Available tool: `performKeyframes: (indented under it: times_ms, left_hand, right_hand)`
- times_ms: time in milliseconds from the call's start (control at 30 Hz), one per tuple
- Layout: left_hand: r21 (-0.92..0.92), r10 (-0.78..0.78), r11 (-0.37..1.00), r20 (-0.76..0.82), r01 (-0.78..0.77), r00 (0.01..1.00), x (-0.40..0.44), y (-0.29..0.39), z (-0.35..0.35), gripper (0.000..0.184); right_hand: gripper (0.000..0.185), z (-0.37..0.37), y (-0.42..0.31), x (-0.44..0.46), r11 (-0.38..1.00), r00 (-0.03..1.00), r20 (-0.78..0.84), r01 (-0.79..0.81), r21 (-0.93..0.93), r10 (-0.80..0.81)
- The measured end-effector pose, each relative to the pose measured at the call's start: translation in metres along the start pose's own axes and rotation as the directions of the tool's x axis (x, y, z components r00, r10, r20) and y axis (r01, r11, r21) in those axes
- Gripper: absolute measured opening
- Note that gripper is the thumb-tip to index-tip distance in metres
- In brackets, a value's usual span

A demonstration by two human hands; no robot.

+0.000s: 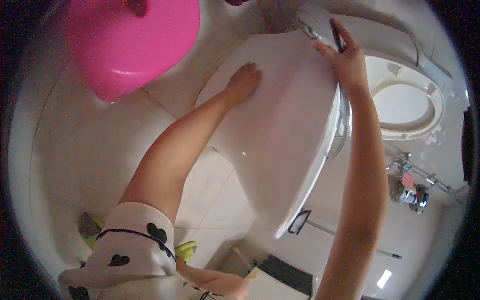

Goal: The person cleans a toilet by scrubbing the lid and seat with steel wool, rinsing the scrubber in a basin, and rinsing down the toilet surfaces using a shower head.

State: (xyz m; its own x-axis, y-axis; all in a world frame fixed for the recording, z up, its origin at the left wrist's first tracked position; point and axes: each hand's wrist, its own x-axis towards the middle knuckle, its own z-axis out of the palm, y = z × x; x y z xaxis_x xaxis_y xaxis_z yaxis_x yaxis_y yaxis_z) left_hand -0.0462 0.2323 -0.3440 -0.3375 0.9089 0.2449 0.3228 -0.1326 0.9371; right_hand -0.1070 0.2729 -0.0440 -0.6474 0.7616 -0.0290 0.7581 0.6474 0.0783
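Observation:
My left hand (244,81) lies against the outer side of the white toilet bowl (285,115), fingers together and slightly bent, with nothing visible in them. Up at the toilet's far end, my right hand (350,60) is closed round the handle of a shower head (312,25). Its metal hose (345,117) hangs partly behind my right forearm. The raised toilet seat (437,100) stands beside that wrist. My fingers cover part of the shower handle, and I cannot make out whether water runs.
A pink plastic stool or tub (135,45) stands at upper left on the tiled floor (100,150). Wall taps (400,162) and a shelf of bottles (412,195) are at right. A dark-topped box (287,275) and green slippers (185,251) show low down.

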Motion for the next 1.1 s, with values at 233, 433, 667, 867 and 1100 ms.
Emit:
performKeyframes:
  times_ms: [233,433,667,867,1100]
  left_hand:
    - [-0.049,-0.122,0.992,-0.122,0.117,0.985,-0.055,-0.015,0.016,0.032]
    - [-0.651,-0.211,0.731,0.071,0.206,0.975,-0.074,0.048,-0.032,0.036]
    - [-0.953,0.057,-0.267,0.129,0.139,0.990,-0.122,0.106,-0.116,0.049]
    - [-0.698,0.027,-0.605,0.461,0.382,0.887,-0.180,0.068,-0.110,0.057]
    - [-0.647,0.031,-0.522,0.637,0.556,0.770,-0.190,0.086,-0.103,0.056]
  right_hand:
    - [0.071,-0.004,-0.045,-0.054,0.986,0.978,0.152,0.154,-0.062,-0.143]
    - [0.066,-0.004,-0.101,-0.130,0.987,0.953,0.274,0.150,-0.066,-0.126]
    - [0.055,-0.005,-0.132,-0.222,0.909,0.966,0.161,0.245,-0.336,-0.201]
    - [0.065,0.021,-0.133,-0.285,0.938,0.973,0.120,0.222,-0.266,-0.196]
    - [0.063,0.089,-0.109,-0.322,0.990,0.993,-0.053,0.110,0.084,-0.106]
